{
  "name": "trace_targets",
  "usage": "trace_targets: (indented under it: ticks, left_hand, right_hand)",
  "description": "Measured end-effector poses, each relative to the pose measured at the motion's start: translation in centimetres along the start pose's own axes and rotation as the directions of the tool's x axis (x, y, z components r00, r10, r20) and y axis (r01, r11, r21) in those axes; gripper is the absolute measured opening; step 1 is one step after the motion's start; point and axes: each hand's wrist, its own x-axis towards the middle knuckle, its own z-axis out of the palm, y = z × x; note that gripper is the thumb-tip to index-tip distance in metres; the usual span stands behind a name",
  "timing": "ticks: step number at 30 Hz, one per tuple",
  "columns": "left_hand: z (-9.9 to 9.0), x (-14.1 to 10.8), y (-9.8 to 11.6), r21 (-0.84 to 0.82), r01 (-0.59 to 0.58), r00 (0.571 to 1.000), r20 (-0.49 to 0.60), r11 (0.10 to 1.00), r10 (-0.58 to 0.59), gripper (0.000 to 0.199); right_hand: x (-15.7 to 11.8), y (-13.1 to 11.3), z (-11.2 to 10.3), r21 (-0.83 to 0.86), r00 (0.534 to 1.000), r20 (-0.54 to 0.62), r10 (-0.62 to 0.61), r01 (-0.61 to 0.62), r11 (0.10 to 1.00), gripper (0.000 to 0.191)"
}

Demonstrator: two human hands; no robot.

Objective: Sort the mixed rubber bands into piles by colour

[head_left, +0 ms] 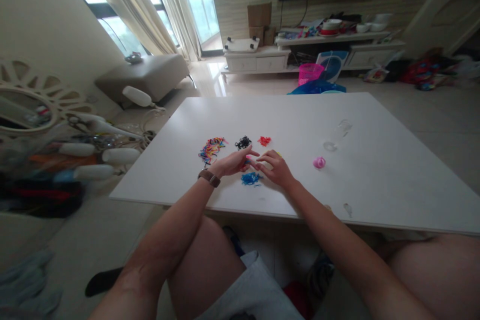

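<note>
Blue stringy bits [251, 178] lie in a loose pile on the white table [292, 115], at six o'clock from the person's hands and just below them. The left hand [235, 161] has its fingers partly bent, and the right hand [275, 167] meets it with curled fingers, the fingertips close together. A speck of pink [248, 158] shows between them, but from here I can't tell whether either hand grips it. Around the hands sit a black pile [243, 142] at eleven, a red pile [264, 141] at one, a multicoloured pile [211, 150] near ten and a pink object [319, 162] at three.
</note>
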Motion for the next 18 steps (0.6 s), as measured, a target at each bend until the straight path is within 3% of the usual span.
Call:
trace_targets:
  ticks: [5,12,15,18]
  left_hand:
    - [1.1,0.9,-0.8,0.011,-0.03,0.997,0.07,0.999,0.029,0.052]
    - [0.9,1.1,-1.0,0.002,-0.009,0.997,0.078,1.0,0.009,0.044]
    - [0.3,0.5,-0.1,0.014,-0.016,1.0,0.001,1.0,0.016,0.041]
    - [-0.5,-0.1,0.8,-0.041,-0.034,0.982,-0.186,0.999,0.026,0.032]
  right_hand:
    - [-0.1,-0.2,0.5,0.028,0.997,0.035,-0.073,0.072,0.997,0.013]
    - [0.0,0.0,0.8,0.026,0.995,0.056,-0.077,0.075,0.997,0.01]
    - [0.0,-0.2,0.6,0.024,1.0,-0.007,-0.03,0.03,0.999,0.01]
    - [-0.1,-0.4,0.3,0.045,1.0,-0.013,-0.005,0.006,0.999,0.01]
